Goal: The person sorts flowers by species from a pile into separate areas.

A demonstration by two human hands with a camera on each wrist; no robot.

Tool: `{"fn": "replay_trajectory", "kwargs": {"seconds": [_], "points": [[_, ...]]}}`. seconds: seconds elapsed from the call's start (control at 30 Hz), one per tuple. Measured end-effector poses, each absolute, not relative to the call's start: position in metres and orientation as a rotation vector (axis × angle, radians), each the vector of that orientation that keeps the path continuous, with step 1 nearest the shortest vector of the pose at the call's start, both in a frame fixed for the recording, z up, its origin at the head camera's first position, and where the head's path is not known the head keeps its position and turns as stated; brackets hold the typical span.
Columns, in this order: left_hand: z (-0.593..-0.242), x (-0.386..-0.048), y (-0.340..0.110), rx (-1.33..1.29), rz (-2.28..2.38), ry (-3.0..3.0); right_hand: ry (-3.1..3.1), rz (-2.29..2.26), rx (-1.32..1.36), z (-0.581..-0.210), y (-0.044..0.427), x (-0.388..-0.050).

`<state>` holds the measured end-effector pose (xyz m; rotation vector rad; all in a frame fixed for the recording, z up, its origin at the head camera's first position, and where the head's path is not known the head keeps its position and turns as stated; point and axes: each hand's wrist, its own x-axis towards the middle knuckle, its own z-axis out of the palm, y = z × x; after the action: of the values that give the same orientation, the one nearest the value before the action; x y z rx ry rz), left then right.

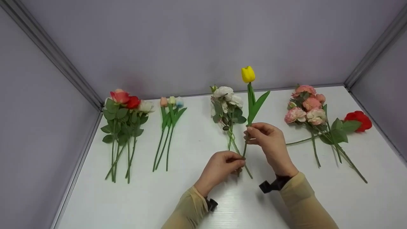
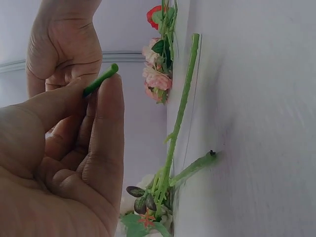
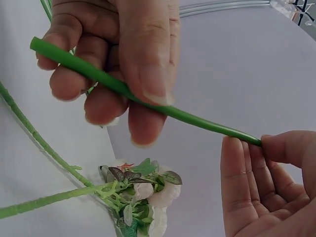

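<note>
Two hands pinching: we see the left hand (image 1: 222, 167) gripping the yellow tulip (image 1: 253, 112) near its bottom end, right hand (image 1: 271, 142) gripping it higher up; white flowers (image 1: 236, 100) lie beyond the left hand.

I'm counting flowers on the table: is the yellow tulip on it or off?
Off: the tulip is held up, left hand and right hand pinching its stem clear of the table.

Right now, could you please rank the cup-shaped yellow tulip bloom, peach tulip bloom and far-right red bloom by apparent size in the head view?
1. Far-right red bloom
2. Cup-shaped yellow tulip bloom
3. Peach tulip bloom
</note>
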<state>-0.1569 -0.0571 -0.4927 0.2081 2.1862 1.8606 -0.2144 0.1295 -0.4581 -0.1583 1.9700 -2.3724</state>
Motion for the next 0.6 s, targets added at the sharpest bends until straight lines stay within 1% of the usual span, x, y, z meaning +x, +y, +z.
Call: {"fn": "replay_trajectory", "kwargs": {"seconds": [0.6], "points": [[-0.4930,-0.1556,-0.0609,0.237,1.815,2.409,1.990,-2.299,-0.137,-0.4635,0.1253,-0.2162]]}}
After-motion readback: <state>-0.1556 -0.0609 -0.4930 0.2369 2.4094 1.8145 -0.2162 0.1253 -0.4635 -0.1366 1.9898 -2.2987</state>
